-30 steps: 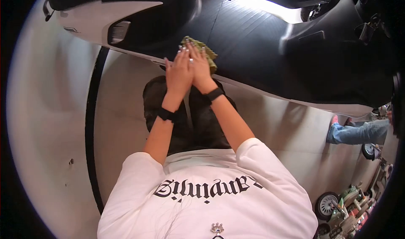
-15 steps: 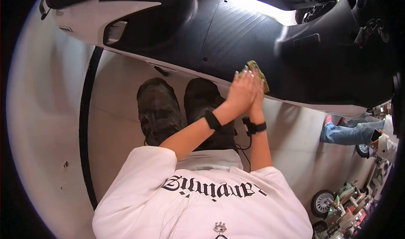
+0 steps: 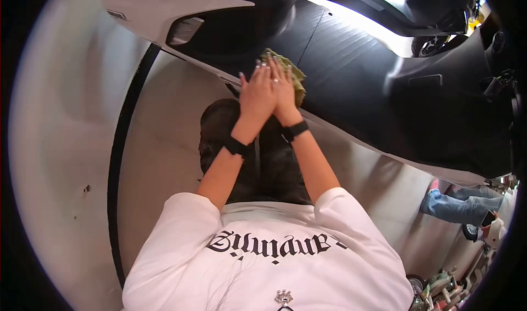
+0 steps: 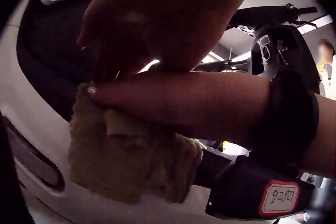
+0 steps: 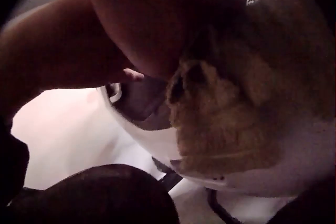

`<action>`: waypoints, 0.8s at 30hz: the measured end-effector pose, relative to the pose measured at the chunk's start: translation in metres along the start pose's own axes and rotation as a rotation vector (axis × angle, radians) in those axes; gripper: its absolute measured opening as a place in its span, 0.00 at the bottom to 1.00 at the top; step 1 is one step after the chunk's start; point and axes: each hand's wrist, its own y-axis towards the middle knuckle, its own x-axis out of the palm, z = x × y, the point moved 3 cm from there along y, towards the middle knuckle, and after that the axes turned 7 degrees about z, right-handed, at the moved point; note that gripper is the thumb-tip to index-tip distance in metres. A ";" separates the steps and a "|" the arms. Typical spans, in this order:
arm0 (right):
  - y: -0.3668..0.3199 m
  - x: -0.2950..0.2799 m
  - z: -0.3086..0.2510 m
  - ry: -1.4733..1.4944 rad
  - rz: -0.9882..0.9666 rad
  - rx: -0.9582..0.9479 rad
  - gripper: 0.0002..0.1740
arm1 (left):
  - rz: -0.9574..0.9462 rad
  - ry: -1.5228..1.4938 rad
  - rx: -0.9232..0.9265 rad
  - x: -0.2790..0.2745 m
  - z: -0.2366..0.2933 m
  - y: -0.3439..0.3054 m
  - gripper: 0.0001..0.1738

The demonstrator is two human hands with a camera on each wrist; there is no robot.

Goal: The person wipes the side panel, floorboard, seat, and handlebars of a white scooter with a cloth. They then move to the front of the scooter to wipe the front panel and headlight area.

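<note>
Both hands lie side by side on a folded olive-yellow cloth in the head view, with fingers stretched out over it. My left hand overlaps the edge of my right hand, which presses the cloth against the black seat of a scooter. In the left wrist view the thick, fuzzy cloth hangs out under the right hand, over the scooter's pale side. From the right wrist, the cloth's folded edges show beside the dark underside of the hand. Each wrist wears a black band.
The scooter's white side panel carries a lamp at its left end. Below lies pale floor with a black line. A person's jeans-clad legs and small wheeled vehicles are at right. Another scooter stands behind.
Both hands slid right along the seat with the cloth, then came back left to near where they began. The head view shifted slightly. The hands stayed together on the cloth.
</note>
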 end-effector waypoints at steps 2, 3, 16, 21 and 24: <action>0.010 0.011 -0.018 0.010 0.023 0.010 0.30 | 0.016 -0.028 -0.037 0.001 -0.022 0.001 0.24; 0.013 0.011 -0.022 0.013 0.033 0.020 0.30 | 0.014 -0.021 -0.025 0.001 -0.023 0.002 0.24; -0.100 -0.095 0.091 -0.140 -0.068 0.221 0.31 | -0.138 -0.054 0.393 0.046 0.151 -0.029 0.31; -0.184 -0.161 0.146 -0.316 0.023 0.435 0.31 | -0.255 -0.354 0.601 0.068 0.242 -0.067 0.35; -0.211 -0.156 0.167 -0.361 0.010 0.491 0.32 | -0.275 -0.397 0.572 0.068 0.255 -0.078 0.34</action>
